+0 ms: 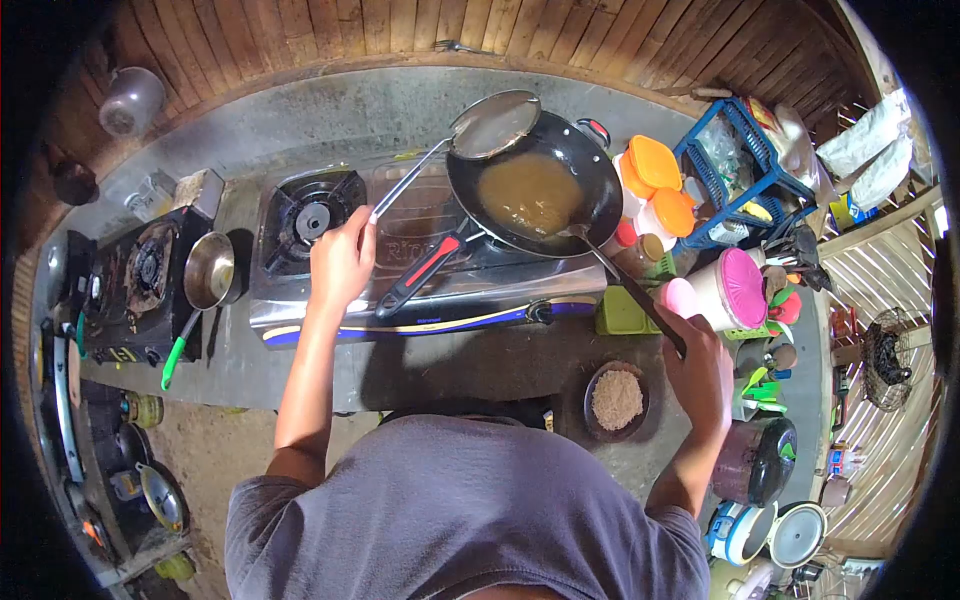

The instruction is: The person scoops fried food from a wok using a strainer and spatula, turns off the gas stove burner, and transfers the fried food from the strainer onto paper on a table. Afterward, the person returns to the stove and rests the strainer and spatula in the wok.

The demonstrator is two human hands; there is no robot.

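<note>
Above the silver two-burner gas stove (pixel 420 300) in the head view, a round wire-mesh strainer with a long metal handle (pixel 495 125) overlaps the far-left edge of a deep black wok (pixel 603 200); whether mesh and rim touch, I cannot tell. The left hand (pixel 345 262) pinches the end of that handle, fingers curled in. The right hand (pixel 697 368) is wrapped around the upper end of a long dark-handled metal spatula (pixel 640 296), whose blade dips into the cloudy brown liquid (pixel 528 192) in the wok, at its near-right side. A dark round bowl (pixel 610 435) of pale, grainy crumbs (pixel 617 396) stands on the counter, near the right forearm.

The strainer looks light, its mesh easily dented, so the far end of its handle seems the right hold. The spatula is probably stiff, and slick where wet. The wok should be heavy and prone to slopping; its red-and-black handle (pixel 425 275) looks the safest grip, the metal likely being hot.
</note>
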